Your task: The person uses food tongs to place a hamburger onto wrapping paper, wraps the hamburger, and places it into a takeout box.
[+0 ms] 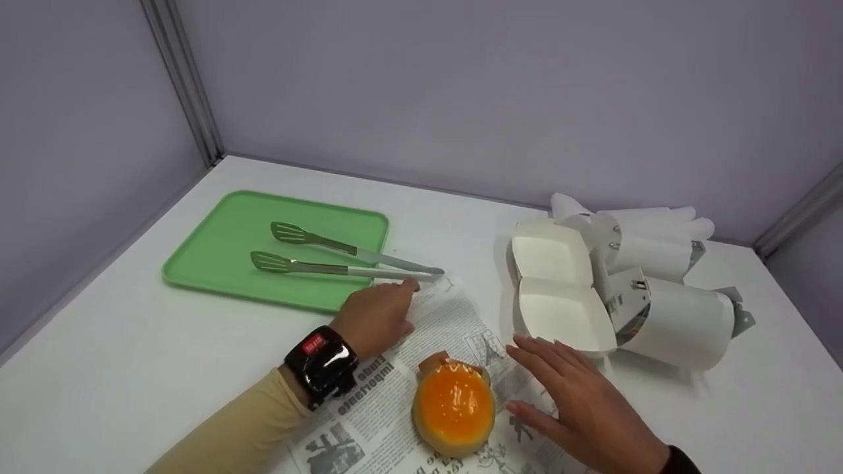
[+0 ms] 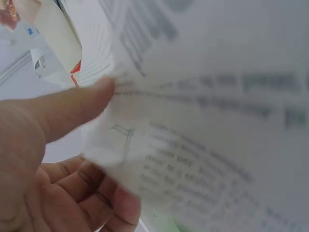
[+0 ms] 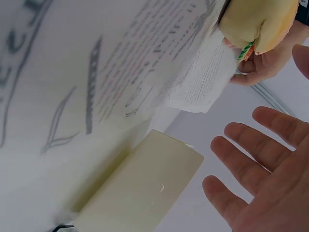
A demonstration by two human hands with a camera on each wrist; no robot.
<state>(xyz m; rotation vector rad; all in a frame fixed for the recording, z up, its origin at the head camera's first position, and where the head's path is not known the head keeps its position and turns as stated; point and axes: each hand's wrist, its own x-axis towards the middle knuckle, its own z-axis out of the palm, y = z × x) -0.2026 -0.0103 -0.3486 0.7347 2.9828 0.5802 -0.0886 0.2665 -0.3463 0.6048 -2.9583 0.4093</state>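
Observation:
A burger (image 1: 456, 408) with a glossy orange-brown bun top lies on a sheet of printed newspaper-style wrapping paper (image 1: 448, 322). In the right wrist view, green and orange filling shows at the side of its bun (image 3: 258, 21). My left hand (image 1: 379, 316) pinches the far edge of the paper; in the left wrist view the thumb (image 2: 72, 108) lies over the sheet and the fingers are beneath, partly hidden. That part of the paper is lifted and creased. My right hand (image 1: 579, 395) hovers right of the burger with fingers spread, holding nothing.
Metal tongs (image 1: 323, 268) with slotted ends lie across a green tray (image 1: 217, 243) at the back left. An opened cream takeaway box (image 1: 566, 316) is on the right. Beside it sit white hand-shaped devices (image 1: 685, 322). Grey walls (image 1: 461, 99) border the white table.

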